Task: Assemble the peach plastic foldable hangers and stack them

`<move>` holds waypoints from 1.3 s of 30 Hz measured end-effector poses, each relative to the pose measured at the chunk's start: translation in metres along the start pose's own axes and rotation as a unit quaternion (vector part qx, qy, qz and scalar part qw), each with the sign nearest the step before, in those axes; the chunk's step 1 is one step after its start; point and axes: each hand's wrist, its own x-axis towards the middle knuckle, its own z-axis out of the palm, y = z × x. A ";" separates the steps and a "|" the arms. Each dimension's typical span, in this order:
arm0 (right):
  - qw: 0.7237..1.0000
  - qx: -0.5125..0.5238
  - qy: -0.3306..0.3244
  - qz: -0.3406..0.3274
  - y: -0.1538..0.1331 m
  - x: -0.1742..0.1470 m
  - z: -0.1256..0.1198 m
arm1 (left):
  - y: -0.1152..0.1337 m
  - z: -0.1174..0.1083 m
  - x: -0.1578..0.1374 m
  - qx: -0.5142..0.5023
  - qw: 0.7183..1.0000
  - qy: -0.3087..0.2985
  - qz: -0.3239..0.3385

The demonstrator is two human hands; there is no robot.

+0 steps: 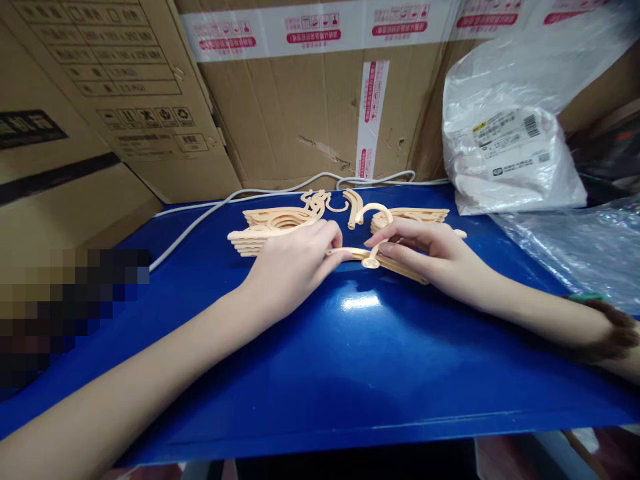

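Over the middle of the blue table, a beige plastic clothes hanger with an upright hook is held between both hands. Its left part is pinched in the closed fingers of my left hand. The thumb and fingers of my right hand grip it near the base of the hook, where a round end faces me. Behind my left hand lies a stack of beige hanger arms. A second stack sits behind my right hand, partly hidden by it.
Loose hooks and curved beige pieces lie at the back middle. A white cable runs along the rear. Cardboard boxes wall off the back and left. At the right are a white plastic bag and clear wrap.
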 end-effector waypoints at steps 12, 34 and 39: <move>0.998 0.063 -0.031 0.007 -0.002 -0.002 0.002 | 0.002 0.001 0.007 -0.552 0.807 0.050 -0.201; 0.998 0.024 -0.048 -0.021 -0.002 -0.003 0.006 | 0.008 0.009 -0.004 -0.154 0.981 -0.104 -0.047; 0.999 0.037 -0.001 -0.007 -0.005 -0.005 0.006 | 0.013 0.011 -0.006 -0.094 0.986 -0.133 -0.026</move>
